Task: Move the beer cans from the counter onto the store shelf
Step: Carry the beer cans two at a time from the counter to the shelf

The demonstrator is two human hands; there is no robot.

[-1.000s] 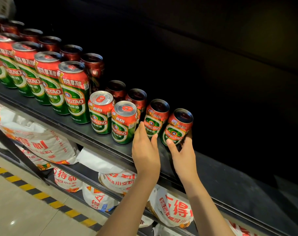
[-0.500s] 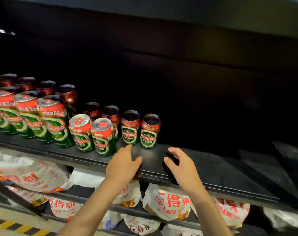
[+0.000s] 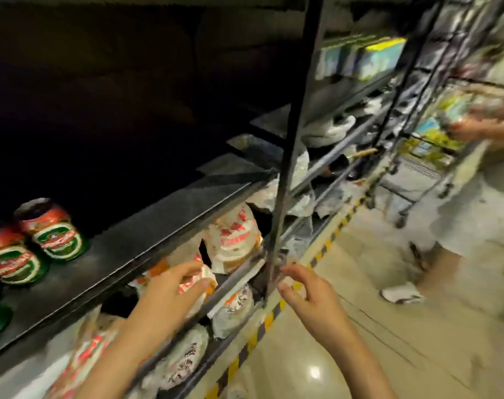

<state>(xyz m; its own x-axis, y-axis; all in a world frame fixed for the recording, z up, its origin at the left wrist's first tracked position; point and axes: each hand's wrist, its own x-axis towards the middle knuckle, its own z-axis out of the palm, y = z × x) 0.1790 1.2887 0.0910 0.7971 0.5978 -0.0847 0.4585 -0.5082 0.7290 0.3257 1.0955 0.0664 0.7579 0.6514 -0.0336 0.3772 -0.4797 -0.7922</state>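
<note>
Nearest, the left hand (image 3: pixel 173 286) and right hand (image 3: pixel 308 295) hang empty with fingers loosely spread (both blurred). Up and left of the left hand, well apart, beer cans (image 3: pixel 53 230) stand on the dark store shelf (image 3: pixel 147 234). Beyond the right hand rises a black shelf post (image 3: pixel 291 145).
</note>
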